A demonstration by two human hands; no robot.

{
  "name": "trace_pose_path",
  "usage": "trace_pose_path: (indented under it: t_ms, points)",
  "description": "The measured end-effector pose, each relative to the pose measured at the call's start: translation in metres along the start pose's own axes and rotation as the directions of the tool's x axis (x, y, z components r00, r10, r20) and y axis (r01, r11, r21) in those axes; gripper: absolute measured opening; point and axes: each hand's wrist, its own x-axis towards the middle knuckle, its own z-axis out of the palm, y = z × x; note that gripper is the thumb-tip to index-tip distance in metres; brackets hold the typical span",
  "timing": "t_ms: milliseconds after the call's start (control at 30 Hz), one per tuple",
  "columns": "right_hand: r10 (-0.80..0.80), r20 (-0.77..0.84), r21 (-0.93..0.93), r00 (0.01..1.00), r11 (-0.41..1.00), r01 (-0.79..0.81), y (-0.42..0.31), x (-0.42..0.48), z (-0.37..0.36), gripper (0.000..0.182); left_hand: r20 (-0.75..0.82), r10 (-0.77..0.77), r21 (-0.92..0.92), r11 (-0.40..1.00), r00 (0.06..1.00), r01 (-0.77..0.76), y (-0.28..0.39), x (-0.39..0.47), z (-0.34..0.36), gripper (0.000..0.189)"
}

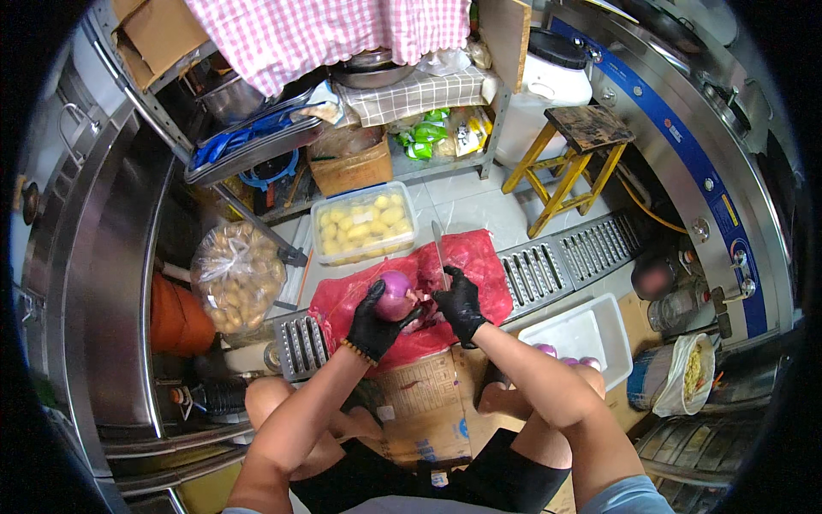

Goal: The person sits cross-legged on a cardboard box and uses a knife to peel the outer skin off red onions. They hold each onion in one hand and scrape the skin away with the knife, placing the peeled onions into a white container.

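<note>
In a black glove, my left hand (377, 327) grips a large red onion (394, 297) above a red mesh sack (353, 289). Black-gloved as well, my right hand (460, 305) is shut on a knife (439, 247) whose blade points away from me. The two hands are close together, with the blade apart from the onion. Between them, onion scraps (429, 315) lie on the sack. To my right, a white plastic tub (607, 334) has a few red onions (581, 363) at its near end, partly hidden by my forearm.
Beyond the sack stands a clear box of peeled potatoes (363, 225). A tied bag of potatoes (234, 276) sits at left. Metal drain grating (539, 273) crosses the floor. A wooden stool (587, 128) stands at far right. Flattened cardboard (424, 411) lies between my feet.
</note>
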Motion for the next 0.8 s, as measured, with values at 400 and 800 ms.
trace_pose_path:
  t_ms: [400,800]
  points:
    - [-0.179,0.052,0.474,0.982,0.87,0.134,-0.07,-0.023,0.011,0.064,0.125,0.008,-0.101,0.995,0.992,0.005,0.018,0.004,-0.006,0.047]
    - [-0.514,-0.053,0.169,0.856,0.841,0.515,-0.058,-0.015,0.007,0.057,0.095,-0.1,0.612,0.79,0.99,0.021,0.027,-0.016,0.001,0.073]
